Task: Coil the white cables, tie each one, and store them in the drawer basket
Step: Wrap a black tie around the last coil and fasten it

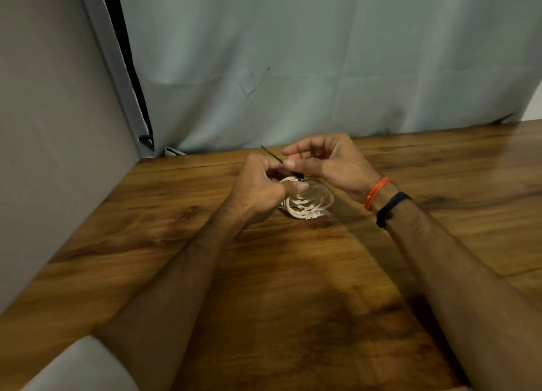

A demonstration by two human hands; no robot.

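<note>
A white cable (311,202) is wound into a small coil and hangs just above the wooden table (293,273), with its plug ends at the bottom. My left hand (258,185) grips the top of the coil with curled fingers. A thin black tie (274,155) wraps the coil's top, and its free tail sticks up to the left. My right hand (325,158) pinches that tie between thumb and forefinger, close against my left hand. No drawer basket is in view.
A pale curtain (322,67) hangs behind the table's far edge. A grey wall (52,126) runs along the left side. My right wrist wears an orange thread band (377,192) and a black band (391,207).
</note>
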